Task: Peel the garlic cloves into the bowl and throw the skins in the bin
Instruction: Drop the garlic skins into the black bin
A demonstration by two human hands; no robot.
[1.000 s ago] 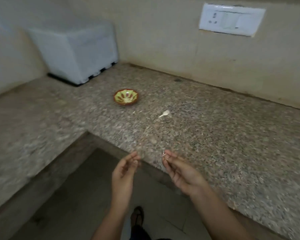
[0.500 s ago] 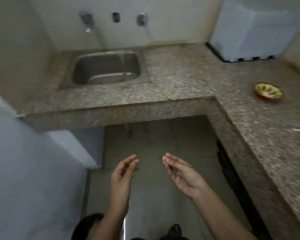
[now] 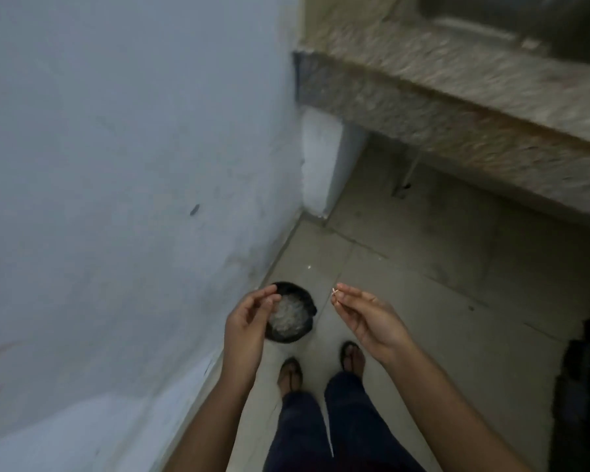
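Note:
A small black bin (image 3: 302, 303) with pale scraps inside stands on the floor against the wall, just ahead of my feet. My left hand (image 3: 247, 323) hovers above the bin's left rim, fingers loosely curled, with nothing visible in it. My right hand (image 3: 363, 313) is held to the right of the bin, and its fingertips pinch a tiny piece of garlic skin (image 3: 334, 291). The bowl and the garlic cloves are out of view.
A pale blue wall (image 3: 133, 199) fills the left side. The granite counter edge (image 3: 474, 107) and a corner of the steel sink (image 3: 525, 25) run across the top right. A dark object (image 3: 583, 386) stands on the tiled floor at the right.
My view has swung left and down, from the counter with the bowl to the floor and the bin. Both hands keep their pose; the right still pinches the skin.

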